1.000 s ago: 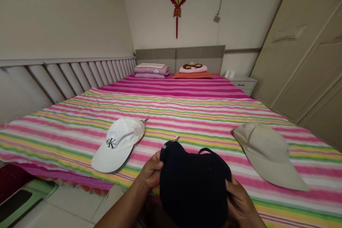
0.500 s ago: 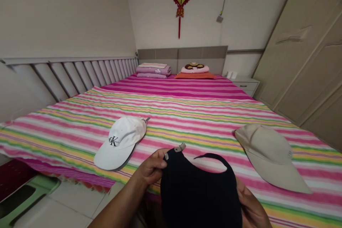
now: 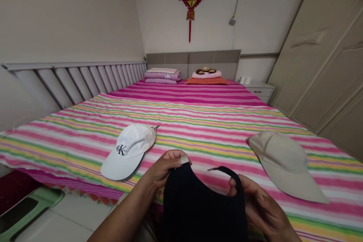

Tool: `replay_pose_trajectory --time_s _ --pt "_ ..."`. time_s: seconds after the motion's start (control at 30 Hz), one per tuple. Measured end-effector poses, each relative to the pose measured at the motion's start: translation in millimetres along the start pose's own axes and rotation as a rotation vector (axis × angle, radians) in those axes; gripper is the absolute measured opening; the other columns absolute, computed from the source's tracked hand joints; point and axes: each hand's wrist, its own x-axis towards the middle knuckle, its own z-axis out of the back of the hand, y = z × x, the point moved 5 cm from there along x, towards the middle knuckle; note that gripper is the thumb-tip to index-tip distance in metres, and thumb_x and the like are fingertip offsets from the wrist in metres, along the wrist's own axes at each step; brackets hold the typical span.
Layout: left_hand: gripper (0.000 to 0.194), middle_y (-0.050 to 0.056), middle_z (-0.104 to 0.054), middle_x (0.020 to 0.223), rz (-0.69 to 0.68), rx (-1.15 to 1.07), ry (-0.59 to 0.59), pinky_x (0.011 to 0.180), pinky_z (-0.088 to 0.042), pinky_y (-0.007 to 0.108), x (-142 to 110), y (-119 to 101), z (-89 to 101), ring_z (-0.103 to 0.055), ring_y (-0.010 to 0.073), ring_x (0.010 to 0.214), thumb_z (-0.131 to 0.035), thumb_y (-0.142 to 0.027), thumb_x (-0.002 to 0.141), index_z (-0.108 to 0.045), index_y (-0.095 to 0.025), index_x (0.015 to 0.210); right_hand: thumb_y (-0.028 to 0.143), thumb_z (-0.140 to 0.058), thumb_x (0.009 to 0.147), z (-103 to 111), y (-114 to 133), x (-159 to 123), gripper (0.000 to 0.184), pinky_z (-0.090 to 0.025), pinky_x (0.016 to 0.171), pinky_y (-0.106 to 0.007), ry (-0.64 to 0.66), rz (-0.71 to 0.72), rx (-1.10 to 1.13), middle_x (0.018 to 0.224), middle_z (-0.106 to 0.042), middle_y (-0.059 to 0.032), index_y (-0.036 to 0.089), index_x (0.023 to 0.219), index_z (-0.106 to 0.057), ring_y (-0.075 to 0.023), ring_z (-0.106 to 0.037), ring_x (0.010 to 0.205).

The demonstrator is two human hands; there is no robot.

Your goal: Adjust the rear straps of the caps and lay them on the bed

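Note:
A black cap [image 3: 204, 210] is held up between my hands at the near side of the bed, its back opening facing up and its lower part cut off by the frame. My left hand [image 3: 167, 168] pinches the left end of the opening, at the metal buckle [image 3: 184, 159]. My right hand [image 3: 259, 204] grips the right edge near the loose strap [image 3: 227, 170], which curves inward with its tip free. On the bed a white cap [image 3: 132, 149] with black letters lies to the left, and a beige cap [image 3: 285, 162] lies to the right.
A striped sheet covers the bed [image 3: 181, 121]. Folded purple bedding [image 3: 163, 76] and a pink and orange stack [image 3: 206, 77] sit by the headboard. A radiator [image 3: 76, 81] runs along the left wall. A green stool [image 3: 36, 206] stands at lower left, a white nightstand [image 3: 261, 91] at far right.
My left hand has shifted onto the buckle. My right hand has moved up the cap's edge to the base of the strap, and the cap has moved slightly left.

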Motion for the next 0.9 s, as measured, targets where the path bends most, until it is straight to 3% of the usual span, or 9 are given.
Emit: replay_pose_trajectory --time_s 0.13,0.33,0.53,0.77,0.9 --pt "0.017 0.0 -0.058 0.052 0.013 0.056 0.029 0.042 -0.033 0.014 0.6 -5.5 -8.7 -0.046 0.0036 0.042 -0.072 -0.023 0.059 -0.066 -0.009 0.068 0.041 -0.068 0.064 -12.0 18.2 5.5 0.025 -0.041 0.056 -0.026 0.046 0.108 -0.075 0.063 -0.063 -0.0044 0.018 0.067 -0.06 -0.0163 -0.055 0.059" --pt "0.013 0.001 -0.061 0.055 0.034 0.113 0.025 0.043 -0.035 0.014 -0.1 -6.4 -12.9 -0.049 0.0042 0.044 -0.071 -0.023 0.062 -0.067 -0.011 0.065 0.042 -0.056 0.077 -20.5 33.3 14.7 0.025 -0.029 0.04 -0.02 -0.077 0.188 -0.121 0.041 -0.048 0.0039 0.018 0.073 -0.06 -0.0064 -0.035 0.034" --pt "0.014 0.001 -0.061 0.053 0.082 0.211 0.004 0.042 -0.034 0.014 -0.4 -4.9 -16.1 -0.048 0.004 0.042 -0.073 -0.023 0.06 -0.068 -0.011 0.065 0.037 -0.064 0.072 -38.8 34.5 21.2 0.024 -0.033 0.041 -0.019 -0.075 0.104 -0.375 0.064 -0.06 -0.001 0.014 0.077 -0.062 -0.0054 -0.046 0.04" --pt "0.018 0.002 -0.065 0.062 0.072 0.28 0.006 0.05 -0.038 0.017 -3.0 -5.1 -20.8 -0.054 0.0066 0.05 -0.073 -0.023 0.059 -0.069 -0.013 0.073 0.037 -0.064 0.07 -56.7 22.5 29.3 0.027 -0.017 0.034 -0.016 -0.1 0.025 -0.512 0.043 -0.04 0.0094 0.017 0.065 -0.048 -0.0016 -0.029 0.033" --pt "0.023 0.002 -0.066 0.069 0.015 0.227 0.062 0.056 -0.039 0.017 -1.3 -6.1 -27.9 -0.057 0.0078 0.059 -0.075 -0.022 0.056 -0.064 -0.014 0.074 0.04 -0.065 0.067 -62.7 15.8 38.2 0.031 -0.014 0.033 -0.016 -0.125 0.014 -0.491 0.04 -0.038 0.0095 0.016 0.061 -0.047 -0.0012 -0.026 0.032"
